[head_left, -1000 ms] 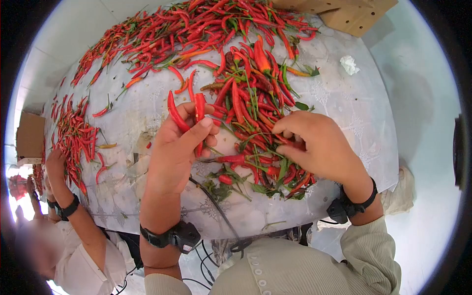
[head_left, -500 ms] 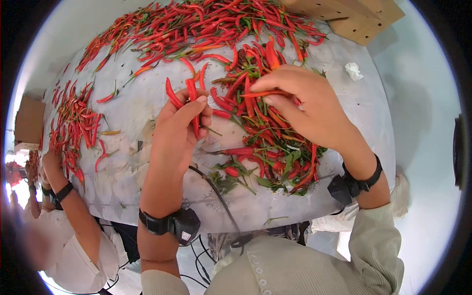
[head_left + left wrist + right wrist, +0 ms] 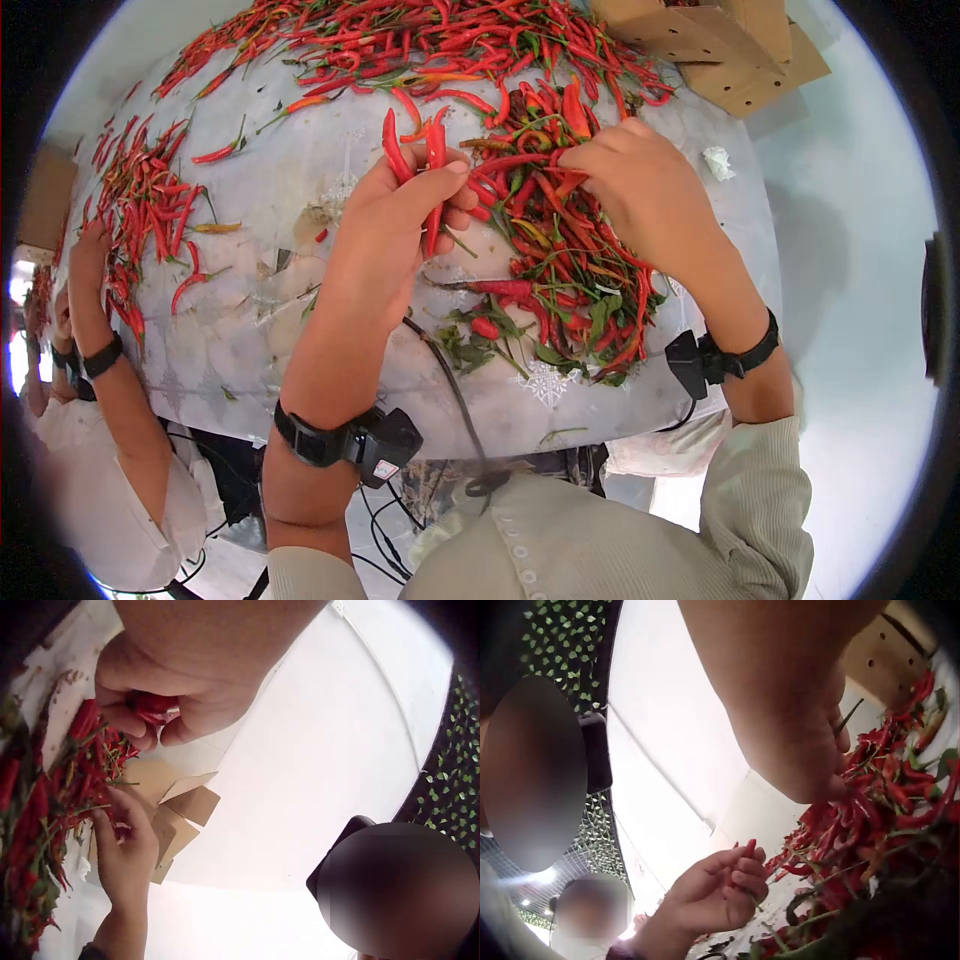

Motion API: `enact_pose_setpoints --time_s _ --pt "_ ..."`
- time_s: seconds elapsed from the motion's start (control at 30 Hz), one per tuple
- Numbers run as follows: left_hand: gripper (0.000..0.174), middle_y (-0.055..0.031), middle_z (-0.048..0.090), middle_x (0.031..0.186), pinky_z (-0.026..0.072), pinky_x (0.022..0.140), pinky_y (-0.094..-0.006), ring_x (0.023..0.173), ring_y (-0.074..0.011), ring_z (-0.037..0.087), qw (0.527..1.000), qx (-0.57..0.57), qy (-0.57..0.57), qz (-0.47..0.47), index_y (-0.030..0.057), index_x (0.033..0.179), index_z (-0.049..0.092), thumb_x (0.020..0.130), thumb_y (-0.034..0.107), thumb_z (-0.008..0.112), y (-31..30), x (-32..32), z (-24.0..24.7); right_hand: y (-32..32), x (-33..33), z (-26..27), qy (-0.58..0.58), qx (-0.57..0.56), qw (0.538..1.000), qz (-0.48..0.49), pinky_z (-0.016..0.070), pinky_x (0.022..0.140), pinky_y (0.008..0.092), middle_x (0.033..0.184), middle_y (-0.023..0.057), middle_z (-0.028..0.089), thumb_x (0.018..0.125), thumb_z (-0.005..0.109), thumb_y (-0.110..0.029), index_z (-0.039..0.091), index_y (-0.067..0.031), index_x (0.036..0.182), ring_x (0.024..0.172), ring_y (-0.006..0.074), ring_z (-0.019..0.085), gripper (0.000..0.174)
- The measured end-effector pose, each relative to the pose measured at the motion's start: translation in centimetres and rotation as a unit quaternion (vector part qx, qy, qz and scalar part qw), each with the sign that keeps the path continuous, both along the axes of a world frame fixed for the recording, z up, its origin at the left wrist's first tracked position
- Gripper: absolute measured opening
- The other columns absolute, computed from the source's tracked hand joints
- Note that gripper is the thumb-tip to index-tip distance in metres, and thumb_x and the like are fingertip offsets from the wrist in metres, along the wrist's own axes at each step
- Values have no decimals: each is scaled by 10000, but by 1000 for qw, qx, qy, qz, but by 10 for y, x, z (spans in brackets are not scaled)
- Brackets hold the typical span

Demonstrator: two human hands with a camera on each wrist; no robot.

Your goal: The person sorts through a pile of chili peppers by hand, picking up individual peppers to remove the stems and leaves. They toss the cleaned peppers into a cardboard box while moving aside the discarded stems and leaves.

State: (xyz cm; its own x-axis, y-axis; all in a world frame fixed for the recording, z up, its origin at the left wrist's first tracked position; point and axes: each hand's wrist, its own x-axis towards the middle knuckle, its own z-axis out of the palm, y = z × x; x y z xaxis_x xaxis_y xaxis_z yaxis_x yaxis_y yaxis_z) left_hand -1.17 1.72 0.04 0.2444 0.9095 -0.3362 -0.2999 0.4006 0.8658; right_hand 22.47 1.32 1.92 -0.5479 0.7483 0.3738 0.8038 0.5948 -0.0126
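My left hand grips red chili peppers; one red chili stands up behind the thumb, and another passes between thumb and fingers. In the left wrist view, the curled fingers mostly hide a red chili. Over the right side of the near chili heap, my right hand pinches a red chili, largely covered by the fingers. A dark stem pokes out beside this hand in the right wrist view. Green leaves and stems are mixed into the heap's near end.
A larger chili pile spreads along the far side. Another pile lies at the left, where another person's hand reaches in. Cardboard boxes stand at the far right, near a crumpled white tissue. A black cable crosses the table's near edge.
My right hand lifted an orange-red chili from the heap, then moved right, back over the heap's far part. The left hand keeps its chilies and has shifted slightly right.
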Motion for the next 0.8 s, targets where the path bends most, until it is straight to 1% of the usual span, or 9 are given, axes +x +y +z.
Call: enact_pose_setpoints --time_s 0.03,0.13,0.23,0.33,0.43,0.53,0.63,0.73,0.8 --pt "150 -1 575 775 386 533 -214 661 -89 533 1000 -1 1 1 62 1017 586 906 164 591 0 -1 0 -1 0 1 28 8 1000 -9 471 731 404 818 81 586 749 610 -48 640 -79 881 851 288 563 139" --pt "161 -1 575 768 386 530 -216 658 -90 534 1000 3 6 11 56 1021 589 905 168 596 1 -1 0 -22 -16 19 134 -83 986 -44 472 730 413 824 98 578 755 618 -41 646 -77 905 837 309 569 158" --pt "157 6 622 803 418 575 -215 683 -70 559 1000 14 -4 -2 91 983 598 887 213 622 4 -5 -8 -42 -38 12 145 -138 980 7 480 725 399 834 101 576 754 618 -60 645 -67 888 828 302 571 137" --pt "153 8 620 802 419 572 -213 685 -65 559 1000 10 6 2 98 977 597 887 217 625 5 -5 -10 -57 -58 3 60 -202 978 8 463 755 380 868 98 583 735 685 -76 644 -46 950 863 285 565 220" --pt "148 18 617 803 419 579 -213 684 -60 556 1000 6 8 3 109 962 594 885 229 628 6 -5 -12 -59 -65 -13 11 -163 987 8 466 760 385 872 112 551 728 690 -86 642 -38 930 860 293 558 213" --pt "147 27 617 806 420 585 -216 687 -57 556 1000 1 19 9 119 945 589 881 244 632 6 -5 -11 -60 -66 -11 -14 -196 980 2 468 769 388 888 119 548 716 695 -84 631 -31 908 868 300 556 209" --pt "154 33 618 808 420 591 -218 693 -55 558 1000 5 8 -1 125 939 584 875 255 636 6 -6 -11 -58 -63 -11 20 -189 981 31 489 728 396 845 126 559 694 664 -82 619 -4 853 850 318 566 182" --pt "161 30 620 809 420 592 -218 698 -55 560 1000 13 -2 -6 122 948 586 872 254 638 7 -6 -15 -55 -58 -5 33 -220 975 -4 460 776 428 885 143 568 741 688 -88 594 -22 934 885 345 559 225" --pt "165 29 618 807 420 590 -218 697 -56 558 1000 8 8 4 119 953 588 871 254 638 7 -6 -14 -52 -48 -2 90 -207 974 -19 457 786 434 909 150 591 760 677 -91 584 -18 953 891 356 563 226"
